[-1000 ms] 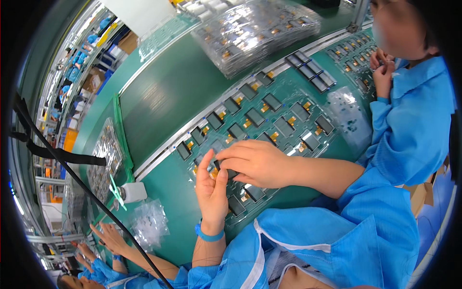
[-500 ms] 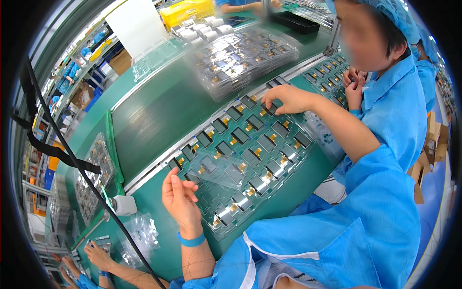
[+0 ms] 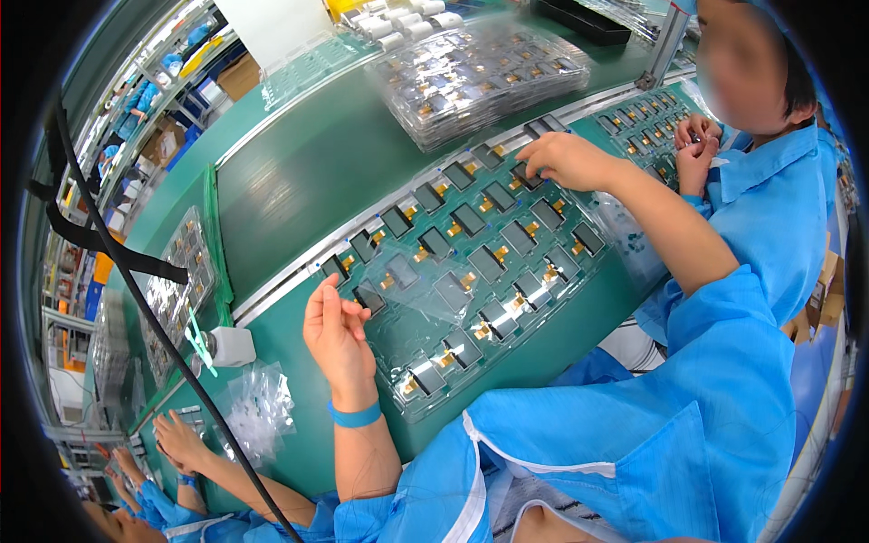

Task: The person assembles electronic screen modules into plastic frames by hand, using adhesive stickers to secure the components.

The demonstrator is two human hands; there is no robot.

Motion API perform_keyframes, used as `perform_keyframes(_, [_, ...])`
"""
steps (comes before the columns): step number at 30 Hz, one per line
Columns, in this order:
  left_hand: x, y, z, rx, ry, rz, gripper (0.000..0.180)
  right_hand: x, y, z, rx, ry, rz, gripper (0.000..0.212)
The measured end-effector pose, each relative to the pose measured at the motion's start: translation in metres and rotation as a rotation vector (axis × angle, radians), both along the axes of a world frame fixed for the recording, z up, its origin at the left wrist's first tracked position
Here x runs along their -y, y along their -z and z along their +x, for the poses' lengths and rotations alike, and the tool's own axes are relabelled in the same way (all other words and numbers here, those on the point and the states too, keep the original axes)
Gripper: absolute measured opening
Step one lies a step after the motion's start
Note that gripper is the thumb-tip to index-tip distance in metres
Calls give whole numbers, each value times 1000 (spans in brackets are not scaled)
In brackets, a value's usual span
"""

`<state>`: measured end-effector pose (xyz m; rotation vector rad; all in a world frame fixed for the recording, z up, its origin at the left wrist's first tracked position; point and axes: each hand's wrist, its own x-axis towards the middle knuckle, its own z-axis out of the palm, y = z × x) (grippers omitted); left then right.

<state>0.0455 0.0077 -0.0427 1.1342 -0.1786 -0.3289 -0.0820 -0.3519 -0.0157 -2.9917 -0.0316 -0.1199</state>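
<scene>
A clear plastic tray [image 3: 412, 403] lies in front of me, holding rows of small display modules [image 3: 469, 219] with dark screens and orange flex tails. My right hand [image 3: 572, 161] reaches over its far right part, its fingertips closed on a display module [image 3: 525, 177] in the tray. The fingers partly cover that piece. At the tray's left edge my left hand [image 3: 340, 337] is raised, palm side up, with loosely bent fingers and nothing visible in them. A clear plastic bag [image 3: 418, 288] lies over some modules beside it.
Stacked clear trays [image 3: 475, 77] stand on the dark green belt [image 3: 290, 195] beyond. A white bottle [image 3: 233, 347] and clear bags [image 3: 261, 412] sit left. A co-worker's hands [image 3: 695, 149] are at a second tray on the right; another person's hand [image 3: 181, 442] is lower left.
The whole view has shifted, so the tray and bench appear higher. My right hand stays at the same module, and my left hand remains raised by the tray's left edge.
</scene>
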Motion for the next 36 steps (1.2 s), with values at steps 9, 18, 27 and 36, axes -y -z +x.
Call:
perform_keyframes(9, [-5,3,4,-1,5,24,25,-82,-11,0,295,-48,93,17])
perform_keyframes(18, [-11,8,12,-14,-82,-76,24,-178,-8,15,-57,93,139,70])
perform_keyframes(27, [-18,10,19,-115,-56,-98,24,-187,-10,23,-190,226,283,53])
perform_keyframes(36, [-26,-7,19,703,178,985,110,-186,5,25,6,186,405,44])
